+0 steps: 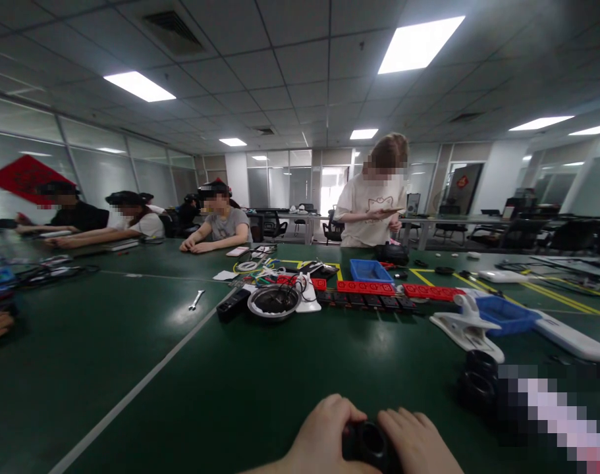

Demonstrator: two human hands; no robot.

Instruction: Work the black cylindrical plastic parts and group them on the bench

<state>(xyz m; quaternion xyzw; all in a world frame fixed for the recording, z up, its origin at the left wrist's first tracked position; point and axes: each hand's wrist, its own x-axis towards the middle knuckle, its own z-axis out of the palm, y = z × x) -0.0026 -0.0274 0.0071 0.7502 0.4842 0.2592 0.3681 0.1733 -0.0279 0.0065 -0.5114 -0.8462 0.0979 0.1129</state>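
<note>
At the front edge of the green table (220,408), my left hand (324,431) is curled round a black object with a round opening (373,440). My right hand (415,438) is closed against its other side, fingers pressed together. Most of the object is hidden by my hands and the lower edge of the picture, so I cannot tell its kind. To the right lies a similar black piece (479,378) with rounded openings.
Ahead stand a metal bowl (274,304), a white clamp stand (307,295), red strips (365,288), a blue tray (369,271) and a large white clip (470,329). A wrench (196,300) lies left. Several people sit at the left; another person (373,204) stands across the table.
</note>
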